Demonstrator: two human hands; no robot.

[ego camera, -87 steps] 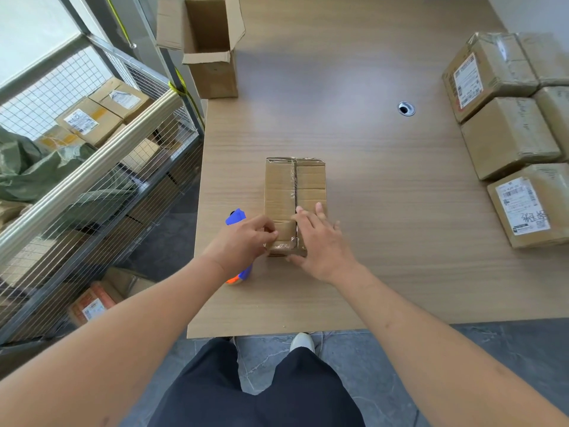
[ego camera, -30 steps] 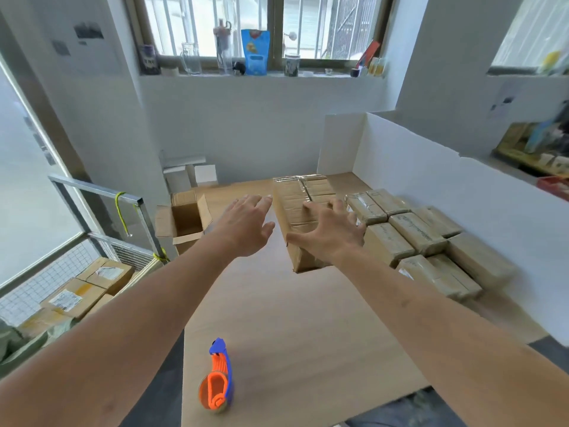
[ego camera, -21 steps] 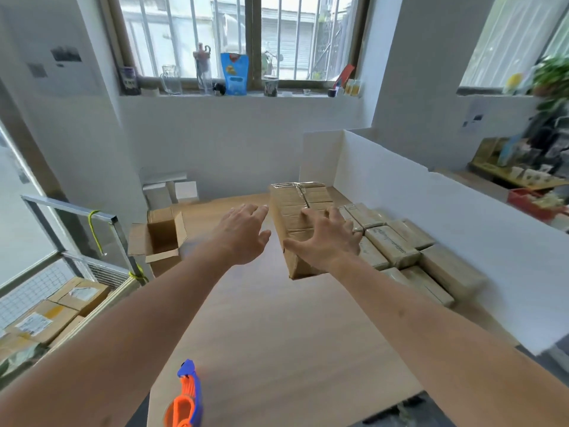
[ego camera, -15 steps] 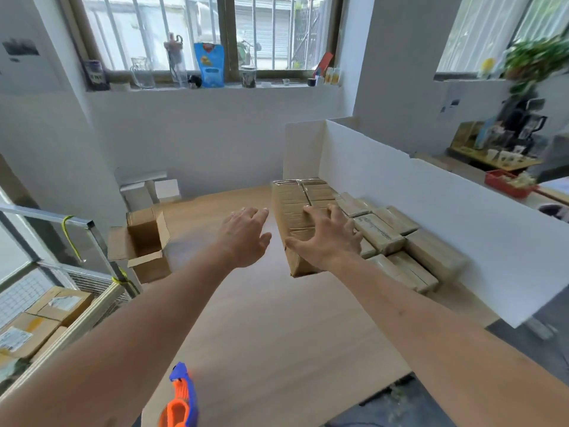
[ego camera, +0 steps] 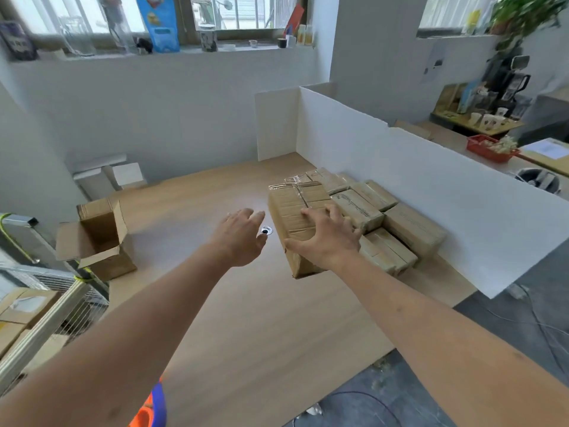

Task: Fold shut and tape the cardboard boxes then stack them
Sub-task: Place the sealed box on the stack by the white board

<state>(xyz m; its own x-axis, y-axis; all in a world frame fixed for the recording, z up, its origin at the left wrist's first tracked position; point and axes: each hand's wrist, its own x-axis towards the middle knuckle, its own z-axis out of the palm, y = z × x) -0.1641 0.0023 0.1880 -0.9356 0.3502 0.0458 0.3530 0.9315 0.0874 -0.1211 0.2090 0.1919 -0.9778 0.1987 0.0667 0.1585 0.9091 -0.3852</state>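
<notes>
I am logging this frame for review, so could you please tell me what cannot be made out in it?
- Head view: whether the taped box rests on the table or is lifted; the right hand covers its near end.
- Tape dispenser: mostly hidden by the left forearm and the bottom edge.
- Open box: its contents lie behind its own walls.
- Labels on the stacked boxes: too small to read.

A: Tape dispenser (ego camera: 152,409) cut off by bottom edge, partly behind left forearm.
B: Noted. Taped box (ego camera: 297,217): near end hidden under right hand (ego camera: 328,241). Windowsill items (ego camera: 157,23) blurred, labels unreadable.
</notes>
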